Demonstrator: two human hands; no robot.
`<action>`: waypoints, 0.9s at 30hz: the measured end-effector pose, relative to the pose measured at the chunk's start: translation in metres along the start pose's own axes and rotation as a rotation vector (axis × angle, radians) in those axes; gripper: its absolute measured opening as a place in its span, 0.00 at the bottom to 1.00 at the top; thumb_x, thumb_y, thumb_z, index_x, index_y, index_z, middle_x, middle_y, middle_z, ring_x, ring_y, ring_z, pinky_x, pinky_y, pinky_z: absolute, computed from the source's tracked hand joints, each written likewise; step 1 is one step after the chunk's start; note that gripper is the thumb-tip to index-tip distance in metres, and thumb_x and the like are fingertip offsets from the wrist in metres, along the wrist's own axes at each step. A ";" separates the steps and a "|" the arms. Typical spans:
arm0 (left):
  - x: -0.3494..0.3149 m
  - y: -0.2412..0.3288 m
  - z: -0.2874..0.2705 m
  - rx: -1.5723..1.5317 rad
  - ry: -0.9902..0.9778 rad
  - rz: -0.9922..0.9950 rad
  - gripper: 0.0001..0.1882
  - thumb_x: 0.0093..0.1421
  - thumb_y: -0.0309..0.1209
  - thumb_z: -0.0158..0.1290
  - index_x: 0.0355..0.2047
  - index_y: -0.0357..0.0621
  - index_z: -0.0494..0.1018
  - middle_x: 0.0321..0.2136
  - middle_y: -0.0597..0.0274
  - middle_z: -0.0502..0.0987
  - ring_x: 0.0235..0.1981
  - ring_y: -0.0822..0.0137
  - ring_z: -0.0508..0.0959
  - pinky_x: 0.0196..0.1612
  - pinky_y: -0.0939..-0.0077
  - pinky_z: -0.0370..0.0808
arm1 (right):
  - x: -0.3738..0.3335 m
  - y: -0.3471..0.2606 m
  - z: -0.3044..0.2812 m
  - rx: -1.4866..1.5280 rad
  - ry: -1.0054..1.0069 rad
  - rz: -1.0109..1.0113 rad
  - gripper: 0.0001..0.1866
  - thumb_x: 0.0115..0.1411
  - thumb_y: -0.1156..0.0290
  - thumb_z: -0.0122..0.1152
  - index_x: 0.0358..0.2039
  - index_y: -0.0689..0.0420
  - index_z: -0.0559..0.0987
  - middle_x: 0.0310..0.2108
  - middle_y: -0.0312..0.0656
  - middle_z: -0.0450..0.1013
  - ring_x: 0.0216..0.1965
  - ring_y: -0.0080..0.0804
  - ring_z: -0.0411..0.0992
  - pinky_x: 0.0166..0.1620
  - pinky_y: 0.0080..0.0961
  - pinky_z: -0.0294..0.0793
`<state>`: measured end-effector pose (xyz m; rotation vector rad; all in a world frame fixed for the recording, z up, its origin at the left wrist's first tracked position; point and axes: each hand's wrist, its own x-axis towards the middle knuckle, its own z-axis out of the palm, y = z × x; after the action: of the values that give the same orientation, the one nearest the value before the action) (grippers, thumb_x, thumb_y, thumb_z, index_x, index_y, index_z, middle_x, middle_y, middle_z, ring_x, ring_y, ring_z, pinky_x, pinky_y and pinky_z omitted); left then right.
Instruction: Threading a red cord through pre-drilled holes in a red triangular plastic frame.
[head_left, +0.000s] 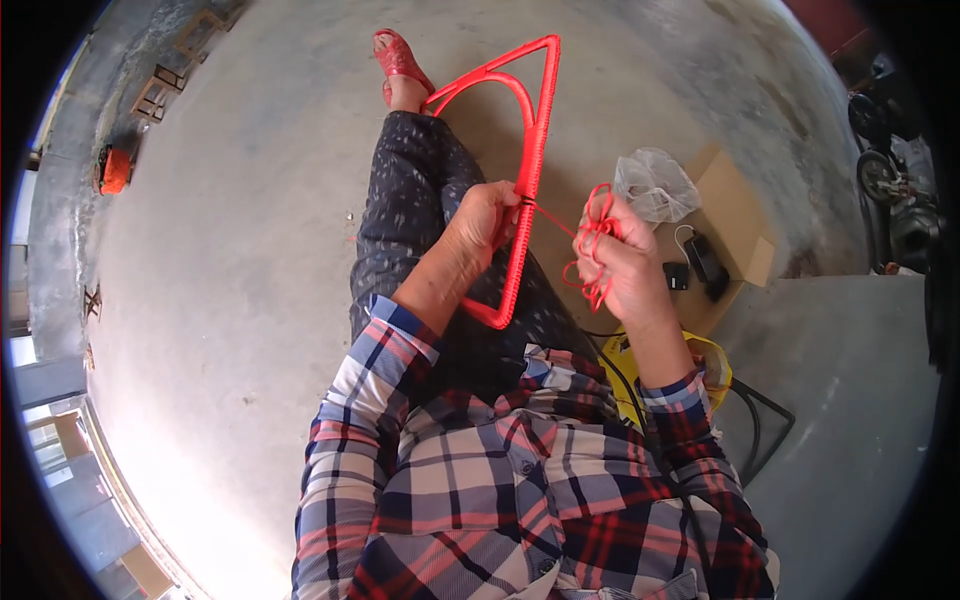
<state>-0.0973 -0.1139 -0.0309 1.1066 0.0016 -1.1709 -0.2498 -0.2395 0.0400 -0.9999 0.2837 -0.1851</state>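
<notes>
A frame wrapped in red cord (545,110), with straight sides and a curved inner bar, rests across my lap and legs. My left hand (482,215) is closed around the middle of its long side. Right by those fingers, a short dark stretch of the bar shows between the red windings. A bundle of looped red cord (600,228) is gripped in my right hand (625,262), to the right of the frame. From the bundle, a single strand runs straight across to the bar beside my left fingers.
To the right lies an opened cardboard box (735,215) with a clear plastic bag (655,185) and black devices (707,265). Near my right forearm is a yellow bag (622,372) with a bare black frame (780,425) beside it. A motorcycle (885,180) stands far right; small wooden stools (157,92) are far left.
</notes>
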 end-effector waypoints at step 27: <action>-0.063 -0.013 -0.029 1.023 0.165 0.352 0.10 0.49 0.31 0.58 0.29 0.39 0.75 0.20 0.51 0.76 0.23 0.60 0.79 0.30 0.68 0.74 | 0.018 0.042 -0.023 -1.315 -0.352 -0.212 0.09 0.50 0.80 0.53 0.32 0.56 0.76 0.34 0.41 0.71 0.36 0.40 0.74 0.38 0.32 0.72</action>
<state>-0.1196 -0.0479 -0.0219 1.9915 -0.7032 -0.7294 -0.2389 -0.2408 -0.0101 -2.3371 -0.0729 0.0179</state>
